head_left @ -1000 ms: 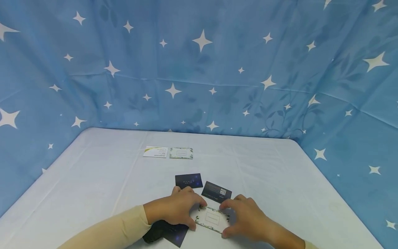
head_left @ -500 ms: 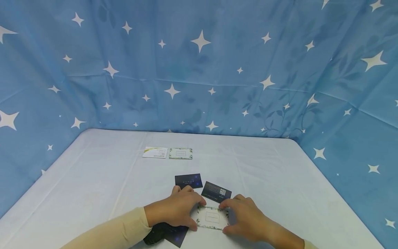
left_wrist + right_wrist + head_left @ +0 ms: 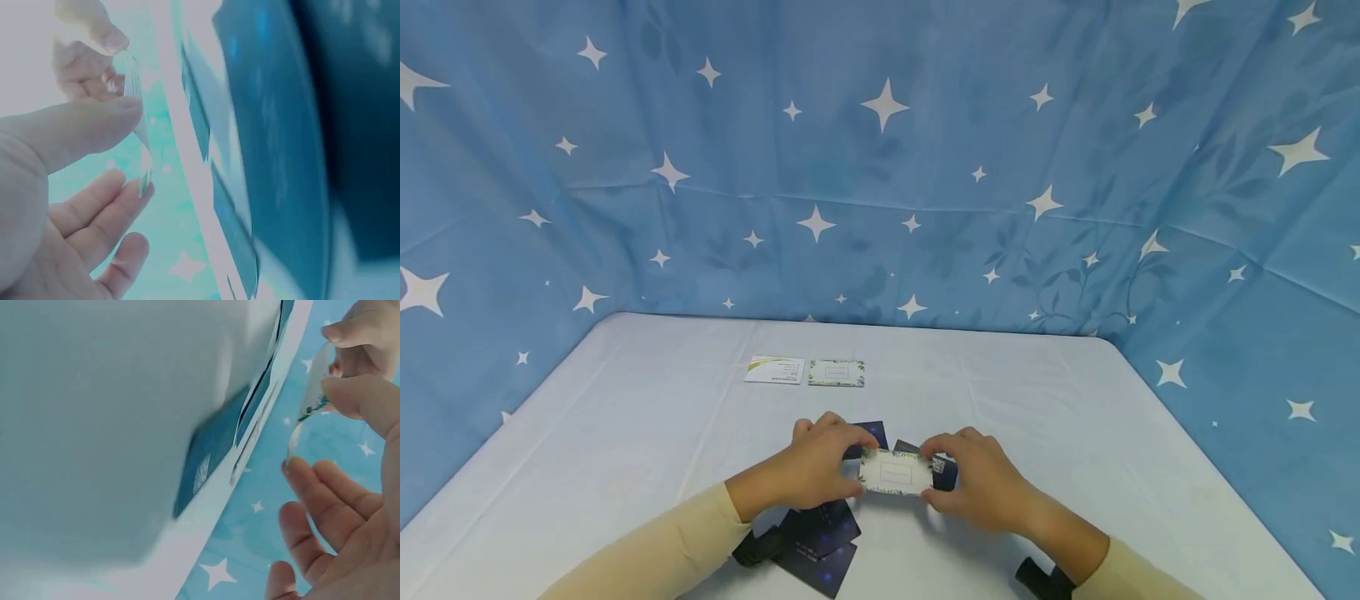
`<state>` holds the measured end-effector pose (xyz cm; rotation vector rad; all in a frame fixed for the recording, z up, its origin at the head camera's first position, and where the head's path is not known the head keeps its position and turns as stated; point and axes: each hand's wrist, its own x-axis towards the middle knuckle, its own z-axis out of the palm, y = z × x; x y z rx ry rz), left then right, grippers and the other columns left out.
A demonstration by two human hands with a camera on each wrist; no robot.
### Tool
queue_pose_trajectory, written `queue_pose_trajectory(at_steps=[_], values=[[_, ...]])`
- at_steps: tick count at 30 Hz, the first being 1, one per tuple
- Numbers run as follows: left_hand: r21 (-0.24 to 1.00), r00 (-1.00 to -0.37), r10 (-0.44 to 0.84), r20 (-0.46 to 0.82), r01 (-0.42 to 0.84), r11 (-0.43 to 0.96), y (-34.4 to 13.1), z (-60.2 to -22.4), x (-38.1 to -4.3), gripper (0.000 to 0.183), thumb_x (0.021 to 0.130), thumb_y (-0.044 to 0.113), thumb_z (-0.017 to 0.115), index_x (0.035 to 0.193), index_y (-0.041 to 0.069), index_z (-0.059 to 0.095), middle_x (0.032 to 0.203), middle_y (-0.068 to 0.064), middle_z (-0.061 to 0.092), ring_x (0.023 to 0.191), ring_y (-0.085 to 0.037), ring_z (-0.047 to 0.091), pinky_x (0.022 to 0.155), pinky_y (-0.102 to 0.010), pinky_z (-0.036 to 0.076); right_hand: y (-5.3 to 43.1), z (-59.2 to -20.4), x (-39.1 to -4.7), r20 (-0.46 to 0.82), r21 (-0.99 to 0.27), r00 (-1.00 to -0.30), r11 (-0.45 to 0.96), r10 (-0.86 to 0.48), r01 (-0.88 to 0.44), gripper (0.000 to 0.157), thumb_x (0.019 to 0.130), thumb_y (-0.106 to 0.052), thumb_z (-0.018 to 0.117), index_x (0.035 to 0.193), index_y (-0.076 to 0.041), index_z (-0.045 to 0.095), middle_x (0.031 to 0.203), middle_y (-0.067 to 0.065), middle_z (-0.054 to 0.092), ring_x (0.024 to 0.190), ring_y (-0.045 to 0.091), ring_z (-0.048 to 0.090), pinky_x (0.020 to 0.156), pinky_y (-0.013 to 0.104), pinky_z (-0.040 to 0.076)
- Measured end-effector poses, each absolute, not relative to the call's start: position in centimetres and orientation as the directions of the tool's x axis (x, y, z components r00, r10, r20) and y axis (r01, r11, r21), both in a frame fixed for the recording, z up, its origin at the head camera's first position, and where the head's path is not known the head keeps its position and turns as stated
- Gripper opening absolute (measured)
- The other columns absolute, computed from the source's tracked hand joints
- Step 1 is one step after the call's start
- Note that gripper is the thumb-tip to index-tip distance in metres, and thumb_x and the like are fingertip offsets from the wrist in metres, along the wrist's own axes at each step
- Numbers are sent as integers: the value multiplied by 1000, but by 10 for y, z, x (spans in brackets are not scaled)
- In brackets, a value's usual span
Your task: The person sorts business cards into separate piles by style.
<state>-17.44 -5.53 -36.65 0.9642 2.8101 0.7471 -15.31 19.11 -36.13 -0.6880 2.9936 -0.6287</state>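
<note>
White tbl [image 3: 1037, 392], dk cards [image 3: 946, 475] part-hidden behind hands [image 3: 812, 468] [image 3: 983, 483] + floral card(s) [image 3: 897, 473]

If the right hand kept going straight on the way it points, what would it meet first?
Past the white leaf-bordered card it pinches, probably the left hand at the card's other end; depth is hard to judge.

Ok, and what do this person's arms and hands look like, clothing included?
The left hand and right hand are both ungloved. The left sleeve and right sleeve are plain cream or pale yellow, ending short of the hands. A black object shows by the left wrist and another by the right; how they are attached is unclear.
</note>
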Motion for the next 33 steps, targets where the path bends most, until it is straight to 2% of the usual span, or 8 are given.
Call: queue_pose_trajectory(at_steps=[7,11,21,33], values=[[516,-895,435,101,421,746,-76,-360,-212,43,76,30,71,117,27,56,112,5,52,108,-15,38,81,-44,21,166,-357,-203,192,-428,-878,768,-438,-477,41,73,-33,72,109,-19,59,98,2,55,88,21,47,71,36,38],[514,-926,360,110,363,777,-85,-362,-237,42,77,28,71,116,27,56,112,4,54,107,-16,38,81,-44,21,151,-356,-231,189,-427,-887,778,-421,-461,42,76,-33,70,113,-18,58,104,5,56,92,21,47,73,37,40],[497,-957,278,77,279,822,-101,-370,-282,42,79,24,69,118,26,56,111,0,55,111,-22,35,80,-45,21,120,-369,-287,113,-425,-912,811,-394,-403,44,80,-32,66,119,-17,54,108,7,55,92,19,44,75,36,38],[432,-977,211,-22,181,884,-103,-383,-306,45,81,21,65,124,26,52,111,2,55,112,-23,34,79,-45,20,98,-382,-315,31,-392,-933,854,-359,-342,44,83,-28,63,125,-18,51,115,3,52,104,23,43,86,41,35]])
